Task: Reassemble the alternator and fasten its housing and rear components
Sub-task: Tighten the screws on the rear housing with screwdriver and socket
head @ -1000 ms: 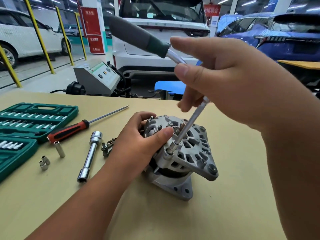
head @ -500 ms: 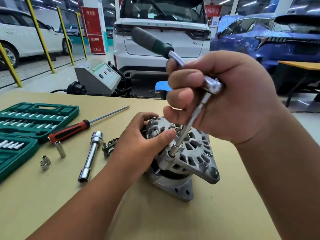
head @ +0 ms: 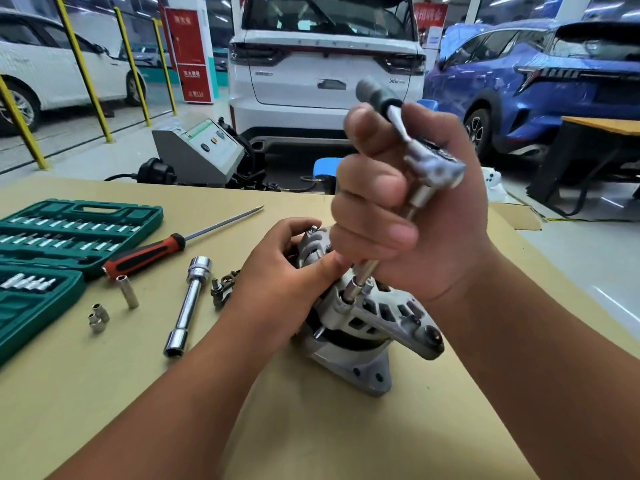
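Left hand grips grey cast-metal alternator | right hand clenches chrome ratchet wrench, handle swung rightward | housing bolt likely tightening

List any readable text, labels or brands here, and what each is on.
"X": first letter of a badge on the white SUV tailgate; rest blurred.
Blurred, unreadable: white Chinese characters on the red cabinet; characters on the red banner.
Too small: panel labels on the grey machine.
None legible on the ratchet, alternator or socket case.
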A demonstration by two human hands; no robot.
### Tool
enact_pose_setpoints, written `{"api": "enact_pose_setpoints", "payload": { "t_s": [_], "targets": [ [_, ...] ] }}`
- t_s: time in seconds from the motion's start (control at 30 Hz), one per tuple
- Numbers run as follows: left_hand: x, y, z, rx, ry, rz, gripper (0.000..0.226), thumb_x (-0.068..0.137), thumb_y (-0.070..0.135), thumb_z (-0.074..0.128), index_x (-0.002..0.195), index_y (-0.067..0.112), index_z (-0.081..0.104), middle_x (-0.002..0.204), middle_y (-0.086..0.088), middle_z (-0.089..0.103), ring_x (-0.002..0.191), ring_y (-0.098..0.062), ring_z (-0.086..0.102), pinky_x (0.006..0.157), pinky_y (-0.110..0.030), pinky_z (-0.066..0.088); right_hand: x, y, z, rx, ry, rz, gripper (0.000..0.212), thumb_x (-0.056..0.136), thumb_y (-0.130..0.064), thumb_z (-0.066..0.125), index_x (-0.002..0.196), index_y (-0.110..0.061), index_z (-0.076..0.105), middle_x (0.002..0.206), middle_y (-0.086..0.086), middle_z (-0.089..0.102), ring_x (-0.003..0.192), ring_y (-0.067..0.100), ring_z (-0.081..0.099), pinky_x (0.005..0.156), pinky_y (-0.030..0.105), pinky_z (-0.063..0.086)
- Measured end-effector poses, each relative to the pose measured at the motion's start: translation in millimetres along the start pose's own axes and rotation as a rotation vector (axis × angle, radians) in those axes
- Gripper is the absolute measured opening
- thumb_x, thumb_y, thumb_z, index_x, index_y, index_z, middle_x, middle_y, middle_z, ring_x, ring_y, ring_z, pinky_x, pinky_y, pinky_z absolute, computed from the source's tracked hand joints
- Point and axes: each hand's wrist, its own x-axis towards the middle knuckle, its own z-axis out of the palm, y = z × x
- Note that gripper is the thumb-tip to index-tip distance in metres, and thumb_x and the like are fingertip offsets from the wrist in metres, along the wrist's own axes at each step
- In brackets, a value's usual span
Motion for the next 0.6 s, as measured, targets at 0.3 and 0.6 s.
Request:
{"api": "enact_pose_setpoints", "payload": {
  "t_s": [0.3,0.6],
  "targets": [
    [6.7,-6.4,-2.8,-0.09,-0.014,-0.012,0.072,0.062,0.07,0.083,0.129,0.056,0.061,0.117,0.001,0.076,0.107,-0.02,0.078,0.101,-0.054,0.06,-0.6,-3.6,-22.3,0.241,-0.089,-0.016,0.045,0.096,-0.047,0.043,0.088,-0.01,0.066,0.048,-0.005,0.033,0.039,0.008,0.019,0.043,0.02,0.013],
    [12.5,-7.4,-3.8,-0.085,0.013,-0.039,0.068,0.07,0.08,0.067,0.129,0.049,0.064,0.118,0.001,0.077,0.107,-0.018,0.077,0.101,-0.054,0.059,4.8,8.7,-14.8,-0.174,0.044,-0.381,0.034,0.095,-0.045,0.054,0.108,-0.017,0.07,0.067,0.002,0.041,0.053,0.014,0.034,0.052,0.027,0.032]
  ]
}}
